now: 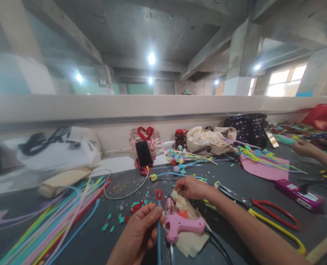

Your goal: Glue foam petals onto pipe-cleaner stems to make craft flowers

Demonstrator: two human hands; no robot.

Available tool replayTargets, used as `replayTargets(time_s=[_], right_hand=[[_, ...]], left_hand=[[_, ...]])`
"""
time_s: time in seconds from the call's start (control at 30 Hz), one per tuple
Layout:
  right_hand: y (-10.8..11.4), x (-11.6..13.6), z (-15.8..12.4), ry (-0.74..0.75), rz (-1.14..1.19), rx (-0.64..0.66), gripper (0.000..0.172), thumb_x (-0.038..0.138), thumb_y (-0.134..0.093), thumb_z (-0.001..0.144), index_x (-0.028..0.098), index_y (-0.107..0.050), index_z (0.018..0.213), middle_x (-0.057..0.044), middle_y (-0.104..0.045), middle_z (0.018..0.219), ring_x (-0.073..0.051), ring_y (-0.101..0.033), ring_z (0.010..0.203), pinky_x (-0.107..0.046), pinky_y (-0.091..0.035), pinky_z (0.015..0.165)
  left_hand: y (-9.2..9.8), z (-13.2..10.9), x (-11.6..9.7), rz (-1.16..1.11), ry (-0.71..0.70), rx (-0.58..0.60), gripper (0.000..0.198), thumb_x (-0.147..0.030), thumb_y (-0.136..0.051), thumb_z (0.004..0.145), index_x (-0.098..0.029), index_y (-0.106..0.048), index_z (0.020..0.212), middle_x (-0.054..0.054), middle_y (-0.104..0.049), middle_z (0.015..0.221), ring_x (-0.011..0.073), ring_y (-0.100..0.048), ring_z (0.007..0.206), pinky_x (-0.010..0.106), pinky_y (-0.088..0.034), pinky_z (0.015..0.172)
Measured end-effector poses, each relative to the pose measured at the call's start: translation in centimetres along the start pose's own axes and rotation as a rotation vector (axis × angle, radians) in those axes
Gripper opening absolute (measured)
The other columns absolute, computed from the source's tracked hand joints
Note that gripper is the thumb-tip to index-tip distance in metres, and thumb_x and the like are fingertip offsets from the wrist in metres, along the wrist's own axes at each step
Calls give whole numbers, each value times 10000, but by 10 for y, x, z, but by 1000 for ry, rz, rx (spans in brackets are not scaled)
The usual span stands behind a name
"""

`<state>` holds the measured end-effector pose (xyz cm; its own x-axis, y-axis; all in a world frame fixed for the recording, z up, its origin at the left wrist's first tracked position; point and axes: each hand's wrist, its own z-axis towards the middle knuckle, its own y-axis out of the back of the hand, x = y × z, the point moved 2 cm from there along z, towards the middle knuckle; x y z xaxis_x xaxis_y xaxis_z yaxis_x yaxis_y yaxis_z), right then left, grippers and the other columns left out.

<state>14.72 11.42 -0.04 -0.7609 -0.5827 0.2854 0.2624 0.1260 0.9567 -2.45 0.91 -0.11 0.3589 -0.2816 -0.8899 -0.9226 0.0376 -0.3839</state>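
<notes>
My left hand (142,230) pinches a blue pipe cleaner (159,243) upright between thumb and fingers. A small red loop (159,194) sits at its top end. To its right lies a pink hot glue gun (184,224) with an orange trigger, resting on a crumpled beige cloth (189,245). My right hand (192,187) reaches past the glue gun to the cloth's far end. Its fingers are curled and closed there, and what they hold, if anything, is hidden. Red and green pipe cleaner snippets (137,207) lie just beyond my left hand.
Long coloured pipe cleaners (61,221) spread at left. Large red-and-yellow-handled shears (251,204) and a purple power strip (299,195) lie right. A phone (144,154) leans on a fabric bag behind, near finished flowers (180,156). Another person's hand (304,148) works at far right.
</notes>
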Motion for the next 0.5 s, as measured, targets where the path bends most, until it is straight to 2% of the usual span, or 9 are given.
replayTargets(time_s=[0.13, 0.23, 0.33, 0.4, 0.5], right_hand=[[2, 7, 9, 42, 37, 22, 346, 79, -454, 635, 172, -625, 921, -2, -677, 819, -106, -600, 684, -136, -388, 536], [14, 12, 17, 47, 10, 17, 292, 97, -471, 632, 180, -655, 843, -4, -682, 775, -125, -599, 676, -157, -383, 539], [28, 15, 22, 20, -49, -43, 267, 121, -475, 654, 171, -661, 838, -41, -677, 832, -165, -591, 759, -200, -380, 602], [34, 15, 20, -9, -84, -76, 259, 152, -467, 682, 172, -654, 860, -60, -667, 875, -184, -582, 802, -219, -372, 619], [33, 13, 11, -51, -123, -54, 231, 269, -502, 688, 175, -665, 822, -70, -674, 803, -199, -590, 725, -226, -360, 550]], left_hand=[[-2, 0, 2, 12, 4, 32, 246, -322, -673, 606, -126, -528, 581, -38, -520, 490, -20, -308, 302, 99, -214, 306], [-2, 0, 2, 25, 8, 30, 247, -323, -671, 610, -124, -529, 578, -47, -492, 464, -20, -310, 304, 96, -202, 308], [-2, 0, 1, 28, 7, 35, 245, -325, -664, 619, -124, -531, 581, -47, -483, 460, -18, -318, 309, 96, -199, 312], [-1, 1, 1, 29, 6, 32, 240, -322, -662, 622, -125, -529, 586, -42, -495, 471, -17, -321, 309, 98, -205, 313], [-1, 0, 1, 27, 6, 37, 238, -319, -658, 626, -129, -522, 586, -39, -503, 476, -13, -327, 308, 102, -210, 310]])
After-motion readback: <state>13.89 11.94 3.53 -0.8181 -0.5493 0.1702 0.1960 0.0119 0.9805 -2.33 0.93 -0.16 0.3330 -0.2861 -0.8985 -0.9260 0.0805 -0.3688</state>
